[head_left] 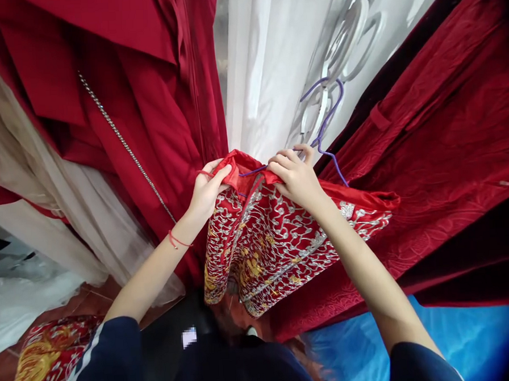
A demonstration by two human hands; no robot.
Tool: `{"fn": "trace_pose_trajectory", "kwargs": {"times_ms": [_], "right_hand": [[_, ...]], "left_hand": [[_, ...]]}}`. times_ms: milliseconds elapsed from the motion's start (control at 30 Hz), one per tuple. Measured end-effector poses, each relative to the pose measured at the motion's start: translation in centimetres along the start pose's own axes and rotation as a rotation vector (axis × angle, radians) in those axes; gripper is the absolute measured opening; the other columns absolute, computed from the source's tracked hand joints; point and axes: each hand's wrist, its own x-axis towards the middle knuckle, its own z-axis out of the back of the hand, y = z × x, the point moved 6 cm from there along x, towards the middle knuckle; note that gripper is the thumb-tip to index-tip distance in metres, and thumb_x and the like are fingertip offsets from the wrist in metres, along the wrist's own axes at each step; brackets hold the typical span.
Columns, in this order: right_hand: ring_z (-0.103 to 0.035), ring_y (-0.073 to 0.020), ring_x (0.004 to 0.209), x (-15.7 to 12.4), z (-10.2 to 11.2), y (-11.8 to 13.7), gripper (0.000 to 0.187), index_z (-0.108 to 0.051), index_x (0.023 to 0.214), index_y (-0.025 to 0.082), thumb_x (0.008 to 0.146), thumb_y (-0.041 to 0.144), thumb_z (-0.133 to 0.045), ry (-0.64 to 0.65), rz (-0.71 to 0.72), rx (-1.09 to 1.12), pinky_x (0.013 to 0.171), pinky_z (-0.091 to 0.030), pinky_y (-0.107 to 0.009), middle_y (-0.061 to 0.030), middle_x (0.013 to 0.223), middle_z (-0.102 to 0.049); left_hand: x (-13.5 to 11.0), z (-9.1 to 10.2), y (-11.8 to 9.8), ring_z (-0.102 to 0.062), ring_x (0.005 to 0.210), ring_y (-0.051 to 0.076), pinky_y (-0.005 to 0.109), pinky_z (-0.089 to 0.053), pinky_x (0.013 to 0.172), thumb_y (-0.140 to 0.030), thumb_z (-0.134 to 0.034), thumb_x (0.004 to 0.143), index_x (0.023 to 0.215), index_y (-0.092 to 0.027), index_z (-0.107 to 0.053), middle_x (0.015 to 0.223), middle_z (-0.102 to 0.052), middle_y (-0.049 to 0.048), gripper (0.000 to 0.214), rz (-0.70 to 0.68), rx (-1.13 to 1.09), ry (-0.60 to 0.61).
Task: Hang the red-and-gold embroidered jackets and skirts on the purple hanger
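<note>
pinching embroidered red skirt [278, 235] | left hand [209, 190]: clasped on its satin edge [235, 157] | right hand [297, 180]: curled over same edge | purple wire hanger [319, 140] just beyond right grip

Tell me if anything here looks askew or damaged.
No damage stands out. The purple hanger looks askew, tilted where it enters the embroidered red garment. At lower left, white fabric appears to pool on the tiled floor, which looks untidy.

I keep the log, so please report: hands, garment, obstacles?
Left hand pinching, right hand gripping red top edge. Embroidered red garment hanging below. Purple hanger along same edge, partly hidden.
</note>
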Motion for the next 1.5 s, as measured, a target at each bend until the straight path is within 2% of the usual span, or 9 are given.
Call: {"fn": "trace_pose_trajectory", "kwargs": {"times_ms": [167,300,467,567,633,800,1000,1300,1500], "right_hand": [[-0.051,-0.0265,0.097,0.1,-1.3,-0.2,0.021,-0.067,0.089,0.023,0.092,0.02,-0.047,-0.025,-0.024,-0.052,0.099,-0.023,-0.054,-0.0068,0.095,-0.066],[-0.049,-0.0279,0.1,-0.2,-1.9,-0.2,0.02,-0.067,0.088,0.024,0.092,0.02,-0.047,-0.052,-0.012,-0.058,0.1,-0.021,-0.056,-0.007,0.096,-0.065],[-0.048,-0.0303,0.106,-0.6,-2.2,-0.5,0.019,-0.065,0.098,0.027,0.093,0.022,-0.048,-0.054,-0.005,0.025,0.102,-0.021,-0.06,-0.0069,0.102,-0.063],[-0.047,-0.0308,0.108,-0.6,-2.2,-0.6,0.019,-0.064,0.101,0.027,0.093,0.022,-0.047,-0.042,-0.01,0.076,0.104,-0.019,-0.061,-0.0068,0.104,-0.063],[-0.047,-0.0309,0.11,-0.6,-2.1,-0.5,0.021,-0.063,0.104,0.028,0.092,0.021,-0.047,-0.03,-0.005,0.1,0.105,-0.018,-0.062,-0.0066,0.106,-0.063],[-0.046,-0.0323,0.113,-0.8,-1.9,-0.4,0.023,-0.061,0.108,0.028,0.091,0.021,-0.048,-0.005,-0.014,0.113,0.106,-0.018,-0.064,-0.0071,0.108,-0.06],[-0.045,-0.0312,0.114,-0.9,-1.7,0.0,0.02,-0.061,0.104,0.027,0.092,0.022,-0.046,-0.036,-0.023,0.114,0.106,-0.019,-0.062,-0.0066,0.108,-0.061],[-0.047,-0.0285,0.115,-1.1,-0.5,0.1,0.024,-0.063,0.103,0.032,0.093,0.023,-0.044,-0.029,-0.007,0.198,0.11,-0.016,-0.061,-0.0021,0.111,-0.064],[-0.039,-0.0329,0.128,-1.5,-1.9,1.2,0.029,-0.062,0.11,0.03,0.088,0.015,-0.049,-0.042,-0.063,0.117,0.107,-0.018,-0.065,-0.0068,0.127,-0.058]], "left_hand": [[-3.0,0.6,-2.0,-0.053,0.128,0.023,0.043,-0.046,0.107,-0.042,-0.046,0.097,0.133,-0.026,-0.057,0.141,-0.055,0.0068,0.041,-0.363,0.297,0.151],[-6.2,1.8,1.9,-0.042,0.139,0.025,0.046,-0.034,0.117,-0.045,-0.05,0.094,0.121,-0.027,-0.068,0.15,-0.044,0.0066,0.037,-0.447,0.533,0.234],[-9.5,5.6,13.5,-0.059,0.121,0.023,0.039,-0.052,0.097,-0.045,-0.039,0.096,0.102,-0.018,-0.071,0.129,-0.063,0.0128,0.041,0.119,0.245,0.001],[-12.6,5.4,20.4,-0.068,0.101,0.021,0.034,-0.056,0.083,-0.045,-0.046,0.093,0.096,-0.017,-0.071,0.109,-0.072,0.0127,0.037,0.594,0.23,0.251],[-13.7,5.5,22.3,-0.069,0.094,0.019,0.031,-0.055,0.08,-0.043,-0.058,0.087,0.093,-0.017,-0.072,0.102,-0.075,0.01,0.029,0.686,0.418,0.38],[-11.9,4.6,19.2,-0.069,0.093,0.02,0.03,-0.05,0.082,-0.052,-0.064,0.081,0.093,-0.023,-0.073,0.098,-0.076,0.0044,0.032,0.425,0.949,0.437],[-8.9,1.6,14.0,-0.07,0.088,0.029,0.034,-0.047,0.073,-0.057,-0.052,0.089,0.123,-0.013,-0.059,0.096,-0.072,0.0164,0.056,0.19,1.543,0.169],[-6.6,-0.4,16.4,-0.07,0.086,0.026,0.03,-0.041,0.069,-0.052,-0.04,0.097,0.123,-0.015,-0.06,0.1,-0.072,0.0165,0.05,0.079,1.473,0.199],[-7.4,1.5,17.1,-0.064,0.069,0.015,0.025,-0.033,0.06,-0.038,-0.051,0.092,0.079,-0.02,-0.066,0.074,-0.07,0.0023,0.027,0.034,1.307,0.161]]}}
